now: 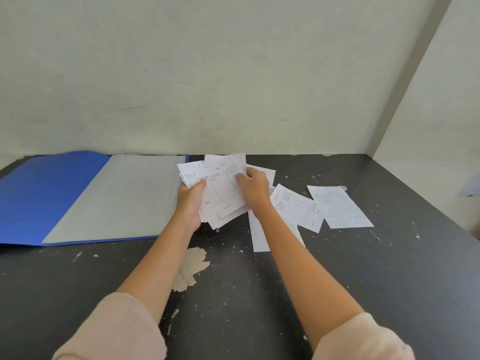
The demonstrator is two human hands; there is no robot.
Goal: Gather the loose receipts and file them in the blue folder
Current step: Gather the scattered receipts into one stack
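Nearest, pale pink sleeves [111,331] and bare forearms reaching over a dark, scuffed table [259,294] with a chipped patch [191,268]. Further out, left hand [191,201] curled round the left edge of a fanned bundle of receipts [223,190], thumb on top. Right hand [253,188] pinching the bundle's right edge. Just right of it, several loose receipts [298,206] lying flat. To the left, blue folder [52,193] lying open, grey sheet [124,193] inside. Beyond, a pale wall [233,74].

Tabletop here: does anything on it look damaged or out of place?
Yes. The dark tabletop has a pale patch where its coating has peeled, just in front of the open blue folder, with small chips scattered around. Further right, several loose receipts lie overlapping and askew.
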